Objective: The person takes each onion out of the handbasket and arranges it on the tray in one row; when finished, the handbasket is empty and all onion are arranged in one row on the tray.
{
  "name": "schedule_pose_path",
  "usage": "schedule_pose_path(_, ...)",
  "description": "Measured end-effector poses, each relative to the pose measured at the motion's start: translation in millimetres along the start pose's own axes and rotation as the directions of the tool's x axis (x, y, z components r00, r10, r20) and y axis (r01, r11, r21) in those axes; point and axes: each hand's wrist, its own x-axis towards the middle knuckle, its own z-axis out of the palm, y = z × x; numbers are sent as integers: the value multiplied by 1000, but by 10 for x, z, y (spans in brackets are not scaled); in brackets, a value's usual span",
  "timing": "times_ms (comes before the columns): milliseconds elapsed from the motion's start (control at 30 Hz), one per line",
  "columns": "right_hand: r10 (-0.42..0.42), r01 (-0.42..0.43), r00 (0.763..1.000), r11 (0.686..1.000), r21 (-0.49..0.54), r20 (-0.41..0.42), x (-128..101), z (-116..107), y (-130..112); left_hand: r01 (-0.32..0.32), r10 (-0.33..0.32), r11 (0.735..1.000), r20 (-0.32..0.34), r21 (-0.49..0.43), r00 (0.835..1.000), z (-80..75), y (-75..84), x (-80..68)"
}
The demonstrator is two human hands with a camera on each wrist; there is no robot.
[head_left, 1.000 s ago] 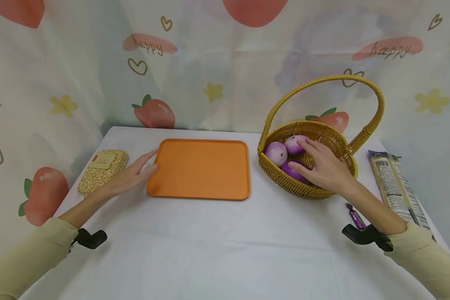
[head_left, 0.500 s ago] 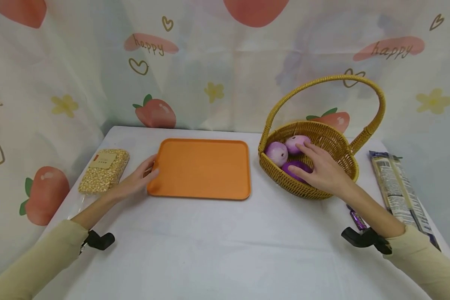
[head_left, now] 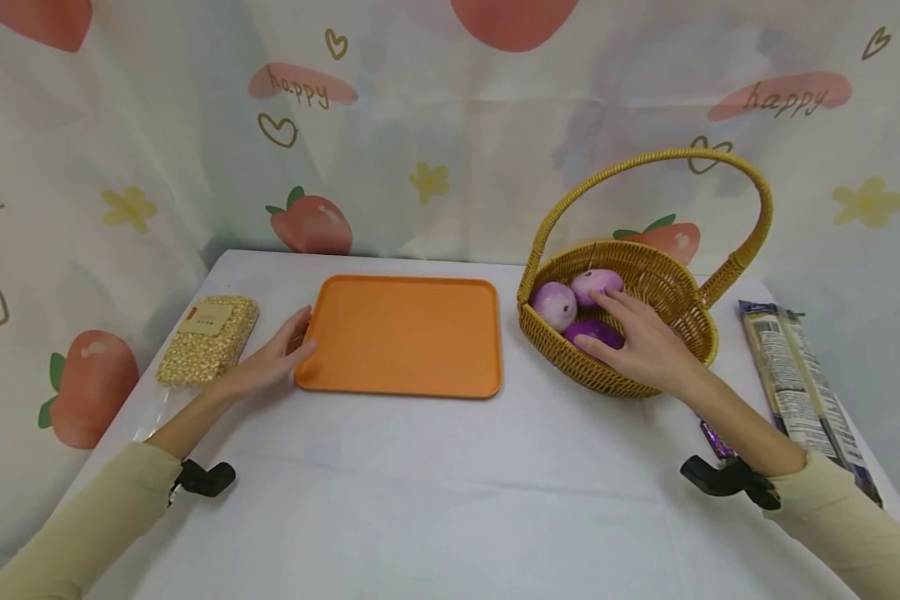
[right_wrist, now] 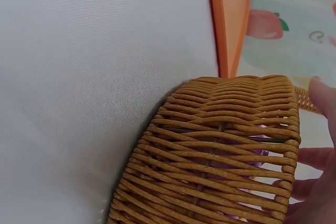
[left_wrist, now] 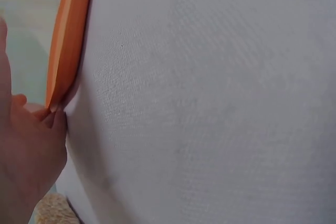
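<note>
Three purple onions (head_left: 579, 308) lie in the basket (head_left: 690, 321), right of the tray (head_left: 401, 337). Your right hand (head_left: 645, 343) reaches in, fingers relaxed, touching them, gripping none; closing on one seems next. Your left hand (head_left: 273, 360), open, rests against the tray's left edge.

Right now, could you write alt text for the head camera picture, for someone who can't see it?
A person's right hand reaches into a wicker basket of purple onions while the left hand touches the near left corner of an orange tray on a white table. A grain packet lies left of the tray.
</note>
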Motion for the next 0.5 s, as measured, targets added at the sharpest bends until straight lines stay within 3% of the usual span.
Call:
schedule_pose_path(233,-26,25,1000,1000,13,17,-1,15,16,44,-48,992,31,114,998,-21,26,27)
schedule_pose_path(500,-31,30,998,999,16,58,0,30,17,-5,0,992,34,128,999,-9,-11,59)
